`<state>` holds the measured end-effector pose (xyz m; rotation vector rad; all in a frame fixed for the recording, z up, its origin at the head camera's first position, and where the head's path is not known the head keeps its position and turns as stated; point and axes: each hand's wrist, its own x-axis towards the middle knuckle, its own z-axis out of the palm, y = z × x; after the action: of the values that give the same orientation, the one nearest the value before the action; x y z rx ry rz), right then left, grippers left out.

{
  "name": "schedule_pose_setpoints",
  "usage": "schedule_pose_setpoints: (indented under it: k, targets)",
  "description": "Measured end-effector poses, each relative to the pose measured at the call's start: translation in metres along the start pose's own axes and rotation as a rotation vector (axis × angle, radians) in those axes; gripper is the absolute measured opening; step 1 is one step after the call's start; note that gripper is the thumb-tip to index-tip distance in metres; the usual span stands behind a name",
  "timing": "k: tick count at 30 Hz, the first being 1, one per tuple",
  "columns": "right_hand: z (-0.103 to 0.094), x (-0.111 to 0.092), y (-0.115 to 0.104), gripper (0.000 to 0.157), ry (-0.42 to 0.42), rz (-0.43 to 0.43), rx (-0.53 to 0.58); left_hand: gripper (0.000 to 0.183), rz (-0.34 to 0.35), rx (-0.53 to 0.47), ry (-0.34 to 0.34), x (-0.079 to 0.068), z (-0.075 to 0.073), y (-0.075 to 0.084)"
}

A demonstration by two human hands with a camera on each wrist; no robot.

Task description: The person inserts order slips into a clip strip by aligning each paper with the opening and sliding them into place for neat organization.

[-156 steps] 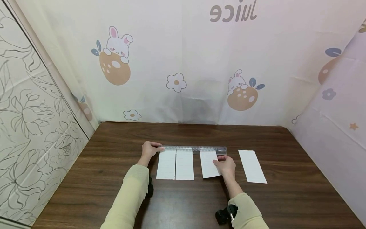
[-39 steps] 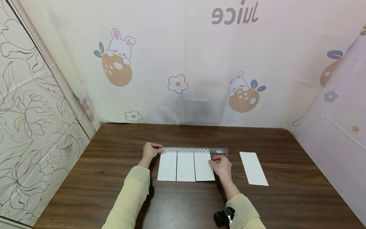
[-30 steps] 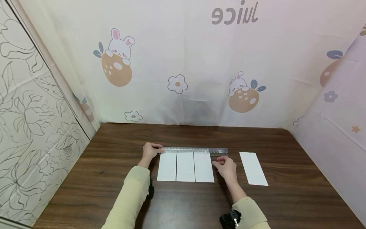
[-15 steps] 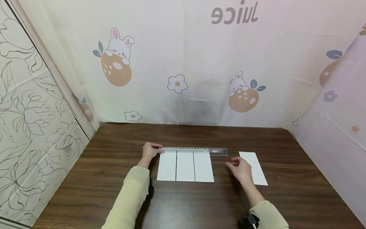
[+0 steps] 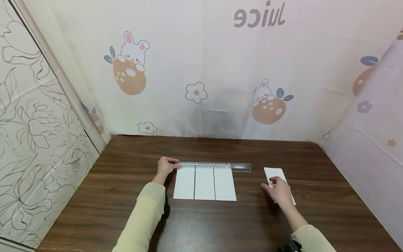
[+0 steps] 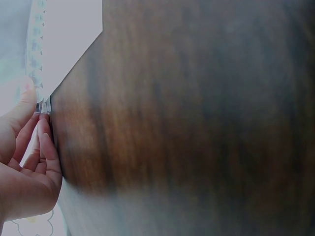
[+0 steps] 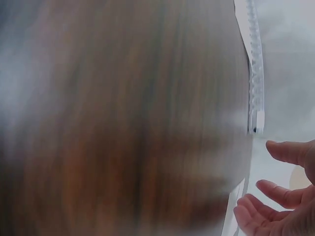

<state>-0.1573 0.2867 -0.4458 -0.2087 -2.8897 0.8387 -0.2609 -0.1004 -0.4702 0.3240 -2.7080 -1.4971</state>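
Observation:
My left hand (image 5: 165,167) pinches the left end of a long clear plastic strip (image 5: 241,167), ruler-like, with a scalloped pattern along it. Three white cards hang down from that strip side by side with narrow gaps: a left card (image 5: 184,184), a middle card (image 5: 204,184) and a right card (image 5: 225,184). Farther right, a loose white card (image 5: 273,172) lies slightly slanted. Over its left part hovers my right hand (image 5: 280,192), thumb and fingers apart, holding nothing. In the right wrist view these fingers (image 7: 278,194) are spread beside the loose card's edge (image 7: 231,211).
Everything lies on a dark brown wooden table (image 5: 201,227). A printed cloth (image 5: 220,63) hangs behind it, and a flower-patterned panel (image 5: 37,122) stands at the left. Each wrist wears a black camera.
The third card slid left against the second, its top meeting the strip. My right hand then let it go and moved right to the loose card. The left hand stayed put.

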Motion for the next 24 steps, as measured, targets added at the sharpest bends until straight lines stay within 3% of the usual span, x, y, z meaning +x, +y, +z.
schedule_pose_setpoints:
  k: [10,24]
  targets:
    - [-0.016,0.005,0.018,0.053,-0.044,0.062,-0.079,0.022,0.01,0.008,0.006,-0.001,0.0,0.001]
    - [-0.027,0.016,0.026,0.064,-0.121,0.191,-0.073,0.022,0.011,0.006,-0.001,-0.002,-0.001,0.002]
